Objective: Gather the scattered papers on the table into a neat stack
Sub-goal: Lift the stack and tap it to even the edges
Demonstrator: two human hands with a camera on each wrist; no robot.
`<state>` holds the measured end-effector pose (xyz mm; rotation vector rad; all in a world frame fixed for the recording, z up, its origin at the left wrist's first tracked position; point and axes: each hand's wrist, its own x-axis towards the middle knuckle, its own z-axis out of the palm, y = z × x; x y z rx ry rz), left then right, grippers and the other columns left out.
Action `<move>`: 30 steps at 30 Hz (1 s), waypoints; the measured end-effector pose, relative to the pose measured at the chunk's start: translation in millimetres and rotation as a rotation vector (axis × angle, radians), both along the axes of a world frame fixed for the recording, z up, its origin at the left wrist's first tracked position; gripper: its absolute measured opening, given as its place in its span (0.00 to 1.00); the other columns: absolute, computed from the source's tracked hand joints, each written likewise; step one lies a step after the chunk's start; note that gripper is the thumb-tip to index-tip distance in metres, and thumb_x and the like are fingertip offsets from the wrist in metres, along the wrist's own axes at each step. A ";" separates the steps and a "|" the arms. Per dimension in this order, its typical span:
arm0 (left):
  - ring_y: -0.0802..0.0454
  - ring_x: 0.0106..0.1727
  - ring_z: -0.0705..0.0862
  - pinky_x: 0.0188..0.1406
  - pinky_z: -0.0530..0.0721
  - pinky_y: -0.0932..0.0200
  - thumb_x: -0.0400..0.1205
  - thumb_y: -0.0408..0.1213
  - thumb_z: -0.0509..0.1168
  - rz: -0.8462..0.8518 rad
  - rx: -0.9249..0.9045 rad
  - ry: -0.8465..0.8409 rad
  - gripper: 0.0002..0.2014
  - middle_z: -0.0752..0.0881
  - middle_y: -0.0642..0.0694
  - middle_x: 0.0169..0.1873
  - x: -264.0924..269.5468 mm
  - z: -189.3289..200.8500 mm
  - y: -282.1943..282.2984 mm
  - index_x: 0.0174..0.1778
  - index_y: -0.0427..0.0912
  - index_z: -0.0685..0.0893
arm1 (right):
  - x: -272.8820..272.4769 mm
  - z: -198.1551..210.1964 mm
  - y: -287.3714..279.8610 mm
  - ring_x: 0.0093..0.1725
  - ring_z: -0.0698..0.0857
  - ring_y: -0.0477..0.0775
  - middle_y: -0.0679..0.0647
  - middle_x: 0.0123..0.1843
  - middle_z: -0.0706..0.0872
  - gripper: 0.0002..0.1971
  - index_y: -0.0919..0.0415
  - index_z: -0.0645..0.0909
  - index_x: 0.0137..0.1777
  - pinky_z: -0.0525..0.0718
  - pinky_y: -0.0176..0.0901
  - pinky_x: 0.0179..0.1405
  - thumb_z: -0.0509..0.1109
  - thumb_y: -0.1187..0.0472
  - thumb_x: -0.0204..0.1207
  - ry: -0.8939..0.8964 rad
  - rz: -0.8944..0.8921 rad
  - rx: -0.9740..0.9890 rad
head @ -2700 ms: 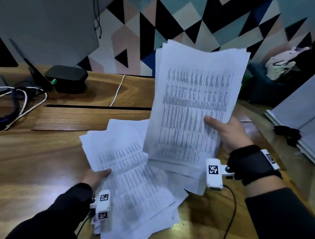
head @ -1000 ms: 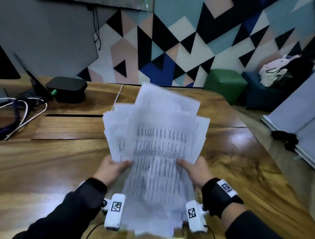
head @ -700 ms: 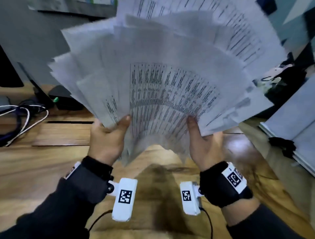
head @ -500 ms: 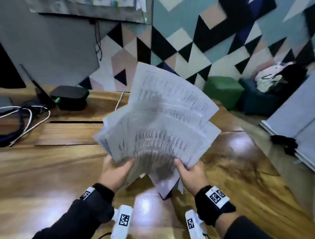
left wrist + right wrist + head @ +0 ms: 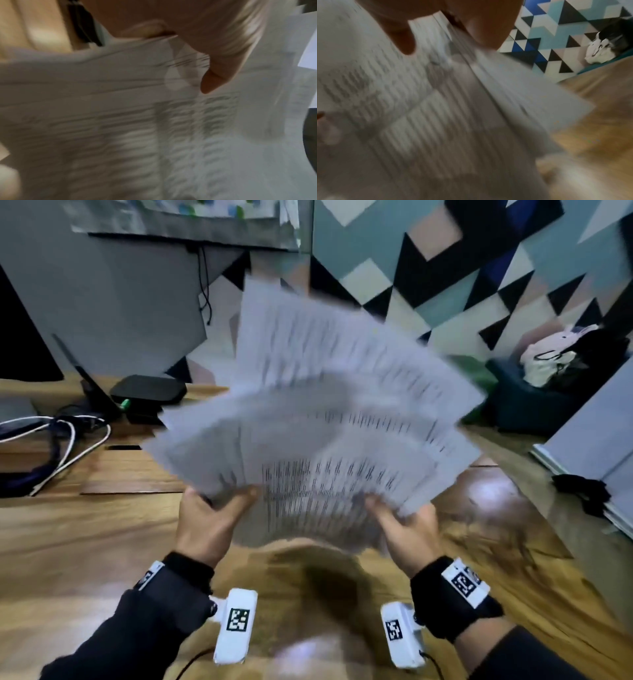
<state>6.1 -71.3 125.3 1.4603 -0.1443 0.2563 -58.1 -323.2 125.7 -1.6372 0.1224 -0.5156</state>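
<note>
A fanned sheaf of printed white papers point(image 5: 318, 426) is held upright above the wooden table point(image 5: 68, 542), blurred by motion. My left hand point(image 5: 212, 518) grips its lower left edge, thumb on the front sheet. My right hand point(image 5: 404, 525) grips the lower right edge the same way. In the left wrist view the papers point(image 5: 137, 121) fill the frame under my thumb point(image 5: 216, 75). The right wrist view shows the papers point(image 5: 419, 121) pinched beneath my thumb point(image 5: 399, 33). The sheets are splayed, their top edges uneven.
A black box point(image 5: 149, 393) and white and dark cables point(image 5: 68, 446) lie at the table's back left. A grey panel point(image 5: 120, 296) stands behind them. Right of the table are a dark seat with a bag point(image 5: 551, 357) and a pale board point(image 5: 596, 440).
Both hands have gathered all the papers off the table into one sheaf. Over the last second the sheaf was lifted high, dropped toward the table, and is now raised and more fanned again.
</note>
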 end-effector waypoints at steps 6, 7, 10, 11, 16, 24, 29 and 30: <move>0.74 0.35 0.88 0.38 0.84 0.77 0.74 0.13 0.70 0.083 -0.049 0.166 0.19 0.88 0.50 0.42 3.0 -34.4 -6.8 0.59 0.31 0.82 | 9.6 -22.8 1.0 0.40 0.89 0.30 0.33 0.36 0.92 0.16 0.58 0.84 0.51 0.83 0.21 0.40 0.72 0.80 0.73 0.109 -0.015 0.121; 0.73 0.35 0.88 0.39 0.85 0.74 0.75 0.14 0.69 0.081 -0.055 0.169 0.17 0.88 0.49 0.42 5.2 -34.7 -11.3 0.57 0.31 0.82 | 13.1 -21.0 5.2 0.40 0.88 0.27 0.30 0.36 0.91 0.17 0.53 0.83 0.49 0.82 0.19 0.40 0.72 0.79 0.74 0.101 -0.023 0.112; 0.72 0.28 0.86 0.40 0.84 0.65 0.78 0.19 0.69 0.099 -0.066 0.197 0.10 0.90 0.56 0.25 11.9 -29.7 -22.1 0.44 0.39 0.82 | 20.9 -12.5 18.7 0.44 0.85 0.21 0.22 0.38 0.88 0.17 0.44 0.82 0.47 0.80 0.18 0.45 0.70 0.73 0.79 0.048 -0.050 0.079; 0.72 0.27 0.85 0.37 0.83 0.67 0.78 0.21 0.69 0.088 -0.073 0.174 0.06 0.89 0.61 0.23 14.0 -27.6 -21.9 0.45 0.35 0.83 | 21.7 -7.6 21.5 0.45 0.84 0.20 0.20 0.38 0.87 0.18 0.43 0.81 0.48 0.78 0.17 0.47 0.69 0.72 0.80 0.022 -0.047 0.058; 0.66 0.38 0.89 0.42 0.87 0.68 0.70 0.21 0.73 0.058 -0.091 -0.018 0.17 0.93 0.59 0.34 15.5 -9.6 3.6 0.55 0.24 0.83 | 10.6 13.1 6.4 0.48 0.88 0.29 0.30 0.43 0.91 0.20 0.45 0.89 0.45 0.81 0.21 0.49 0.73 0.76 0.75 -0.100 0.006 0.055; 0.66 0.30 0.84 0.30 0.83 0.73 0.78 0.16 0.67 0.077 -0.062 0.199 0.06 0.89 0.55 0.28 6.0 -49.4 -17.0 0.49 0.25 0.85 | 18.0 -31.5 19.5 0.42 0.89 0.29 0.37 0.37 0.92 0.05 0.56 0.87 0.47 0.87 0.32 0.49 0.78 0.64 0.74 0.137 -0.074 0.023; 0.71 0.34 0.88 0.36 0.85 0.74 0.78 0.19 0.70 0.055 -0.068 0.043 0.09 0.92 0.60 0.31 8.8 -19.9 -10.1 0.54 0.26 0.84 | 20.0 3.9 20.3 0.43 0.87 0.25 0.27 0.37 0.90 0.08 0.55 0.87 0.49 0.79 0.17 0.44 0.75 0.69 0.76 -0.026 -0.053 0.035; 0.69 0.37 0.88 0.40 0.86 0.72 0.76 0.19 0.72 0.039 -0.074 0.015 0.13 0.93 0.58 0.34 7.8 -15.4 -3.5 0.56 0.23 0.83 | 17.7 7.1 14.6 0.45 0.89 0.29 0.31 0.39 0.92 0.08 0.56 0.88 0.48 0.81 0.20 0.46 0.76 0.70 0.75 -0.036 -0.040 0.048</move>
